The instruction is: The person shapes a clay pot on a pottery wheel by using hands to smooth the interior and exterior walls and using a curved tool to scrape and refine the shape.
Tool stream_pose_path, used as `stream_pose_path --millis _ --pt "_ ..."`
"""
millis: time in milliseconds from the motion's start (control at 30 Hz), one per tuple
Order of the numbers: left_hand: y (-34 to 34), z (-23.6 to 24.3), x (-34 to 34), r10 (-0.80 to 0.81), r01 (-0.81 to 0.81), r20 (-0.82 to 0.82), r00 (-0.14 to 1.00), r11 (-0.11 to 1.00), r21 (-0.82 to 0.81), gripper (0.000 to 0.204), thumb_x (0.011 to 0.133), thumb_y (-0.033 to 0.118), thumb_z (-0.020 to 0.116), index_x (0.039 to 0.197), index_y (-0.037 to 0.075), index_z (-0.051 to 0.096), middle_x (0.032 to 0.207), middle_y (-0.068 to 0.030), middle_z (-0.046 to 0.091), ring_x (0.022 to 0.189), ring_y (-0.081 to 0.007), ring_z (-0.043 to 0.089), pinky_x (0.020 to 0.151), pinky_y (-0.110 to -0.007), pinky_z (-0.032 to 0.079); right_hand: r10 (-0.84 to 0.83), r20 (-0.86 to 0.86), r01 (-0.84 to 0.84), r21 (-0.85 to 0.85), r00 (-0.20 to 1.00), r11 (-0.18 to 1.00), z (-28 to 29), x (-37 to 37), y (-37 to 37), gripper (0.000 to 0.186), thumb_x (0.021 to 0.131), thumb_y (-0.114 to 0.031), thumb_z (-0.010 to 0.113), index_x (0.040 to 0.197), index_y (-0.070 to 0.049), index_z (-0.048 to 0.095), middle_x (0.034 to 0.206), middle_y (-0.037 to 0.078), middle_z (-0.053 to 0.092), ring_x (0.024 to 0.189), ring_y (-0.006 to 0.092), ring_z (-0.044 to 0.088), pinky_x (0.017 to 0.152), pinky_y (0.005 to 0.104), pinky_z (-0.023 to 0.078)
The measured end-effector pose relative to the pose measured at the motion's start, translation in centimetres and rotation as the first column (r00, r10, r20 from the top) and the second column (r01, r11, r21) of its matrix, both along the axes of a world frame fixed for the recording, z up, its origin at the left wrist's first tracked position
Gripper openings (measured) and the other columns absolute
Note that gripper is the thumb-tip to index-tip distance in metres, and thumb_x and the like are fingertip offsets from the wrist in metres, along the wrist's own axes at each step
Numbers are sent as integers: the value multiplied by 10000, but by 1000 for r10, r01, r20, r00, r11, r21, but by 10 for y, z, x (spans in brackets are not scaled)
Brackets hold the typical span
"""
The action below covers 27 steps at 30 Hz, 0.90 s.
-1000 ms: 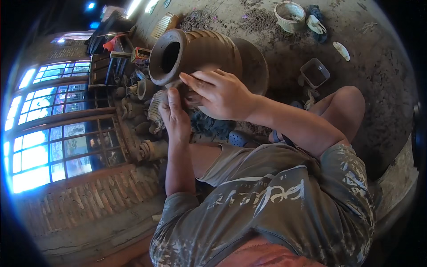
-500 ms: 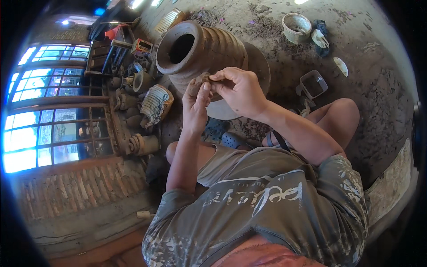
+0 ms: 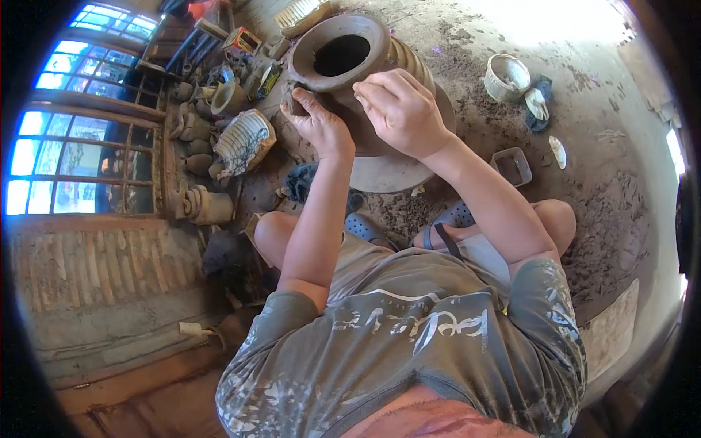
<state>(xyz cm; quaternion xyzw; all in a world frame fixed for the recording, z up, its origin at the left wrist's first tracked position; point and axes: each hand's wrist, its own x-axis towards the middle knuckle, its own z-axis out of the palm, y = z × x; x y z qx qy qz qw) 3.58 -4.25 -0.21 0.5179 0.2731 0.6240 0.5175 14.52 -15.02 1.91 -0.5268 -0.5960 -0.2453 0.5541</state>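
A large brown clay pot with a thick rim, a dark round opening and a ridged body stands on a round turntable in front of me. Beside the near left of its rim, my left hand is closed around a dark lump of clay. My right hand is at the near side of the pot, just below the rim, with thumb and fingers pinched together. Whatever the pinch holds is too small to make out, and that hand partly covers the pot's shoulder.
Small pots, a ribbed basket-like piece and stacked clay pieces line the left, beside the window. A bucket, a dark cloth and a square plastic tub lie right. Clay crumbs litter the floor.
My hands, together on the clay before, have moved apart. The left has gone left with the lump; the right is now nearer the rim. The view has shifted, showing more of the pot's opening.
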Motion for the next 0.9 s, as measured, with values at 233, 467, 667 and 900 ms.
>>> stream_pose_path --millis 233,467,667,900 --pt "27 -5 -3 119 -120 38 992 993 17 590 1134 491 494 1413 -18 392 1317 -126 618 1230 -192 561 1071 -345 445 -58 338 63 -5 939 998 14 2 22 176 787 -73 782 960 -50 760 932 33 661 886 212 663 781 348 534" --pt "75 -5 -16 92 -87 -48 995 991 98 470 1133 428 541 1288 -15 536 1075 -91 706 990 -199 648 945 -343 516 -17 486 -9 52 874 999 13 8 39 103 793 -190 640 835 -101 671 928 6 629 916 190 629 830 351 497" --pt "111 3 -18 -17 49 -225 974 989 137 480 1110 402 599 1258 -54 633 1150 -123 729 1023 -177 660 897 -319 536 75 554 -80 -15 829 997 26 16 33 111 794 -169 646 859 -93 693 935 -10 635 953 182 636 867 358 490" --pt "144 -14 -18 -29 86 -239 971 969 232 426 1090 353 652 1230 -50 655 1122 -126 761 1031 -182 690 930 -330 543 121 590 -79 -97 798 992 29 53 16 137 828 -74 716 961 -66 751 994 13 680 986 210 639 888 402 494"
